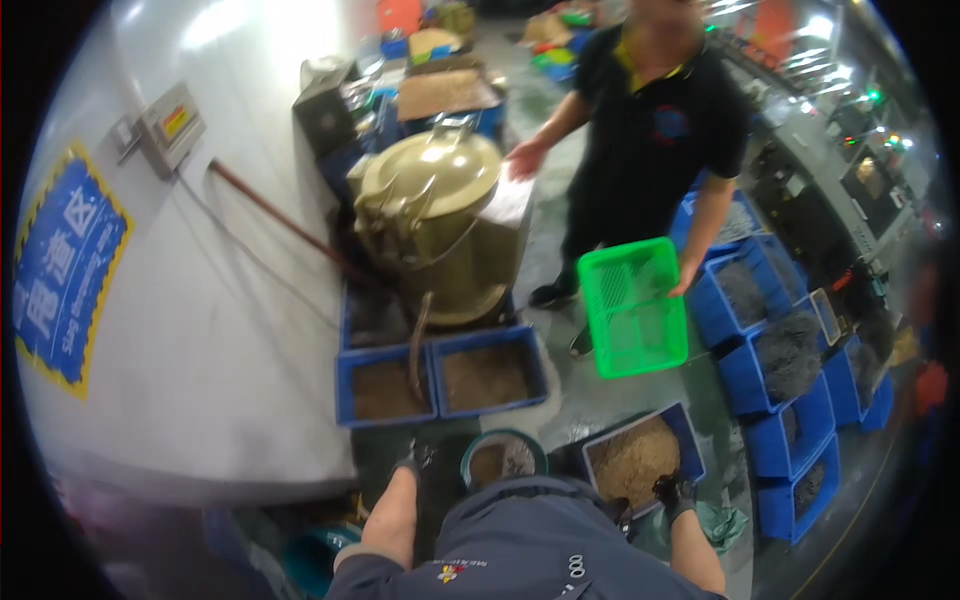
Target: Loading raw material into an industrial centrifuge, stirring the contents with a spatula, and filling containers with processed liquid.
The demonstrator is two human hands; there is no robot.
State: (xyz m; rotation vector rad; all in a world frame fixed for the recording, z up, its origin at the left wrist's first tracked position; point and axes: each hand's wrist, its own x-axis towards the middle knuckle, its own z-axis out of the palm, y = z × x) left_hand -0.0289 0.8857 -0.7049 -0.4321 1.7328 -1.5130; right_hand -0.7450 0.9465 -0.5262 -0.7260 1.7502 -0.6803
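My left hand (411, 465), in a dark glove, hangs low in front of me, left of a round teal bucket (545, 462). A small shiny patch shows by its fingertips, too blurred to make out. My right hand (676, 493), also dark-gloved, is at the near right side of a blue bin (692, 440) holding a heap of tan granular material (637, 458). Its fingers look spread and nothing shows in them. Facing me, a person in a black shirt (655, 115) holds a green plastic basket (637, 355) by its right side and stretches out the other hand (527, 158).
A beige lidded drum machine (432, 190) stands front left, with two blue bins of brown material (390, 388) below it. Blue bins of dark metal shavings (790, 350) are stacked on the right. Along the left runs a white wall (230, 330) with a leaning brown pole (285, 215).
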